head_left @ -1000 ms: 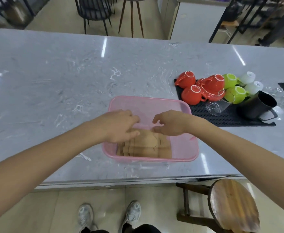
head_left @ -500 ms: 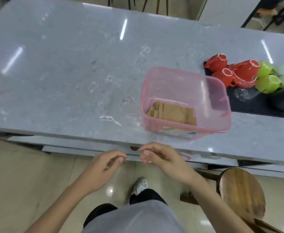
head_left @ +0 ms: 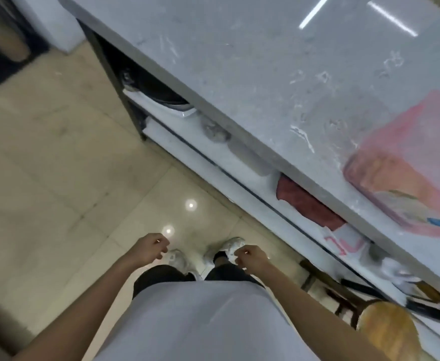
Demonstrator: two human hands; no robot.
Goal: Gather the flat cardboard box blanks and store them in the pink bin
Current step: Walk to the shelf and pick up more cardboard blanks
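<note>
We wear a light grey shirt (head_left: 203,319) that hangs loose and smooth over our front, with no print or buttons showing on it. Below its hem we have dark, nearly black trousers (head_left: 161,278). On our feet are white sneakers (head_left: 226,247), the uppers scuffed with grey marks. Our arms are bare along all that shows of them, with no sleeve, and neither the left hand (head_left: 150,250) nor the right hand (head_left: 251,257) carries a watch, ring or glove.

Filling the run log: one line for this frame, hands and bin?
left hand: curled, empty | right hand: curled, empty | both off counter | pink bin: on counter, brown cardboard inside, blurred
</note>
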